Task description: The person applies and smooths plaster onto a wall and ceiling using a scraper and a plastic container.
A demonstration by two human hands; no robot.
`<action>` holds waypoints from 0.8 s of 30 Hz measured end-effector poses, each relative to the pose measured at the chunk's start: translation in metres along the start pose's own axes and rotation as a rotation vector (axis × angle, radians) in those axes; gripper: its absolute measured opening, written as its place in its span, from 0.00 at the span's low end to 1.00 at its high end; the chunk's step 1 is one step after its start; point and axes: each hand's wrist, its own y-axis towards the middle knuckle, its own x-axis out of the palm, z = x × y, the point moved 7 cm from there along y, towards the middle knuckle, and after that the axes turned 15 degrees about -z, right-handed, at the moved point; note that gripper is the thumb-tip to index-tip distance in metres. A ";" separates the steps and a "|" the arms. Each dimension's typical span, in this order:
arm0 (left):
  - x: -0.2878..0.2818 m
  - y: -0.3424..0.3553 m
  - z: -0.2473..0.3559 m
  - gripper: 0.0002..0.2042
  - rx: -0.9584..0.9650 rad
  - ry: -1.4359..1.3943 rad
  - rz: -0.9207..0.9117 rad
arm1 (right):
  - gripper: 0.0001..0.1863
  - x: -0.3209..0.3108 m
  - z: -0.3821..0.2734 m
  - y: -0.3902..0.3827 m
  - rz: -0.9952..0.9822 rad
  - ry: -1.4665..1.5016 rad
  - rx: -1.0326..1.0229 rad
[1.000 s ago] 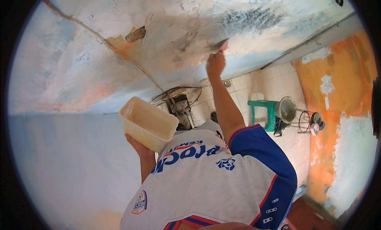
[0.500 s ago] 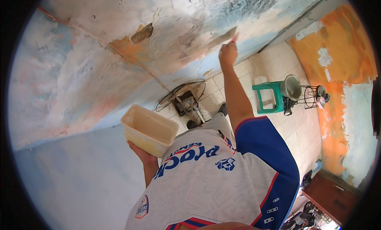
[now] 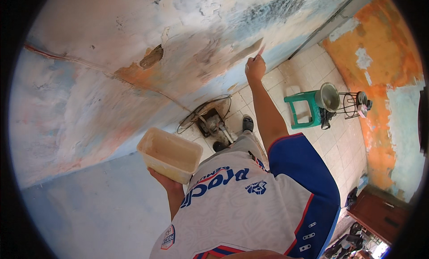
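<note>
My right hand [image 3: 255,68] grips a putty knife [image 3: 253,48] with a pinkish handle, its wide blade against or very near the patchy, paint-smeared wall [image 3: 192,40]. My left hand [image 3: 163,177] holds a pale rectangular plastic tub [image 3: 169,152] from underneath at waist height, with whitish residue inside. Left of the knife, the wall has a peeled, broken patch [image 3: 151,57] and a long crack running diagonally.
Below are my feet on floor tiles [image 3: 321,147], beside equipment with a wire ring [image 3: 206,121]. To the right: a green stool [image 3: 304,96], metal bowl [image 3: 327,97], black wire rack [image 3: 348,109], orange-patched wall [image 3: 380,40]. A brown cabinet [image 3: 375,212] stands lower right.
My right hand with the knife has shifted rightward along the wall, then slightly back and down. The tub has moved slightly down and right in the picture, and the view has rotated.
</note>
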 end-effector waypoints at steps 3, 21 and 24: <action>0.015 0.006 -0.009 0.34 0.004 -0.030 0.014 | 0.13 0.056 -0.019 -0.015 -0.105 -0.002 -0.130; 0.089 0.037 -0.074 0.33 0.030 -0.171 0.003 | 0.11 -0.076 -0.067 0.046 -0.583 1.471 -0.024; 0.135 0.037 -0.064 0.33 0.070 0.058 -0.027 | 0.07 -0.186 -0.171 0.015 -0.598 1.520 -0.094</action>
